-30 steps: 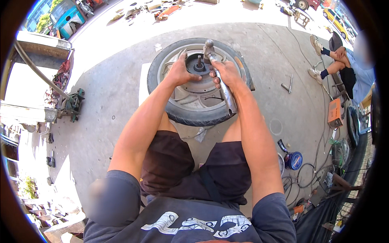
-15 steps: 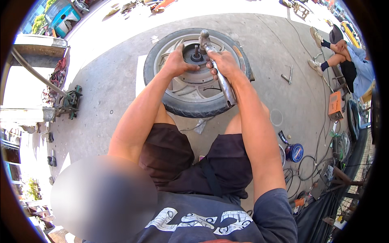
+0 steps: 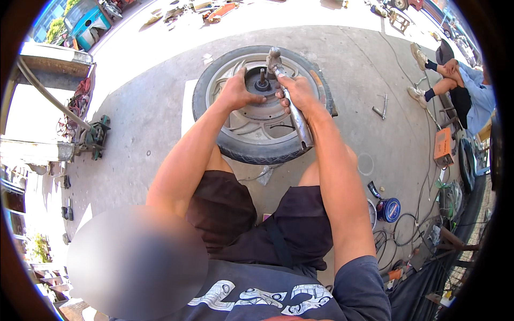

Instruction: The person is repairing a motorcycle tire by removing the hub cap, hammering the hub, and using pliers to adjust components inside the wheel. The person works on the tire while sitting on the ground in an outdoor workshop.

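Observation:
A spoked wheel with a black tyre (image 3: 262, 152) lies flat on the ground before my knees. From its dark round hub (image 3: 251, 80) a threaded axle (image 3: 262, 75) stands upright. My right hand (image 3: 299, 93) is wrapped round the metal tube handle of a ball-peen hammer (image 3: 296, 119), its head beside the axle at the hub's far right edge. The handle's lower end slants back over the near right of the tyre. My left hand (image 3: 239, 92) is over the hub's left side, thumb and fingers apart, holding nothing; whether its fingertips touch the wheel I cannot tell.
To the right lie an L-shaped metal tool (image 3: 381, 107), a blue round tin (image 3: 388, 209) and loose black cables (image 3: 409, 219). A seated person (image 3: 463, 88) is at the far right by an orange box (image 3: 443, 145). Green machinery (image 3: 93, 134) stands left.
The whole view has shifted slightly, so the wheel sits a little lower in the picture. Both hands and the hammer keep nearly the same places over the hub.

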Demonstrator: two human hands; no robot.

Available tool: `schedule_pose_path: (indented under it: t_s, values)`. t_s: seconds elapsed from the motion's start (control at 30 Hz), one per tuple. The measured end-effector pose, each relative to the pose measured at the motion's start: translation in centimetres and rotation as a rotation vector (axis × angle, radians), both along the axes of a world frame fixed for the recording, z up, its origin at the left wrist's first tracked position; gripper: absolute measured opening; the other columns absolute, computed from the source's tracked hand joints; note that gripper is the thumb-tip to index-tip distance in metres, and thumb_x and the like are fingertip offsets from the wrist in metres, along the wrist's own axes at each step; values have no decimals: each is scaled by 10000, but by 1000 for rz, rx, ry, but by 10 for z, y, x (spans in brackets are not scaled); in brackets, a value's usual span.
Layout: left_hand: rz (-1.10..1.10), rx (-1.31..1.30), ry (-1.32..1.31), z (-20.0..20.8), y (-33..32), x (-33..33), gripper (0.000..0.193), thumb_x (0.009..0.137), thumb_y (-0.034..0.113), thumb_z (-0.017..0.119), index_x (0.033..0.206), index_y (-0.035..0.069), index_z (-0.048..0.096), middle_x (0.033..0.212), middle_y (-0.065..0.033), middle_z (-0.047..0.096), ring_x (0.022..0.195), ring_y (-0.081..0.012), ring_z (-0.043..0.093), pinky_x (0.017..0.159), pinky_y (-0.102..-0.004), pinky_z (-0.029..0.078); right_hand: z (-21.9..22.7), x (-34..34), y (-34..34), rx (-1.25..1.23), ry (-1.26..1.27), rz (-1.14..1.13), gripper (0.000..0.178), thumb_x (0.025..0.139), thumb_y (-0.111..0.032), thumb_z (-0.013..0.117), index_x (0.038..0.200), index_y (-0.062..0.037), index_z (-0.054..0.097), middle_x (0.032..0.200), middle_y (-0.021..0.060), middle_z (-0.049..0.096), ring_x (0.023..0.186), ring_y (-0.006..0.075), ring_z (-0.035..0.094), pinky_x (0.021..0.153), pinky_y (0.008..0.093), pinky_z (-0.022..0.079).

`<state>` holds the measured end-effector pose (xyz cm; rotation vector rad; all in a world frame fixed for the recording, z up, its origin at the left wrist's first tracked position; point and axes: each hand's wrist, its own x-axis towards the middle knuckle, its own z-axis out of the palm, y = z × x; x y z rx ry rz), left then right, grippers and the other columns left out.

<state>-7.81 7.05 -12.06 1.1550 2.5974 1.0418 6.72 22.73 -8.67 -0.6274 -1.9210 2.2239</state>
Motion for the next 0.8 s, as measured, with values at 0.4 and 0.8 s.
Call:
schedule_pose_path:
  t_s: [0.4, 0.8]
  values:
    - [-8, -8, 12, -2, 1, -2, 1168, 528, 377, 935, 1435, -104, 378, 1306, -278, 590, 1249, -356, 563, 1071, -387, 420, 1, 3, -3, 24, -1, 16, 312, 977, -262, 563, 892, 36, 603, 684, 55, 595, 506, 116, 534, 419, 292, 438]
    - [-11, 12, 2, -1, -1, -1, 1118, 531, 341, 934, 1406, -112, 405, 1251, -272, 625, 1201, -357, 598, 1040, -387, 446, 0, 1, -5, 13, -41, 12, 306, 967, -263, 571, 866, 24, 598, 679, 59, 591, 504, 125, 534, 413, 300, 441]
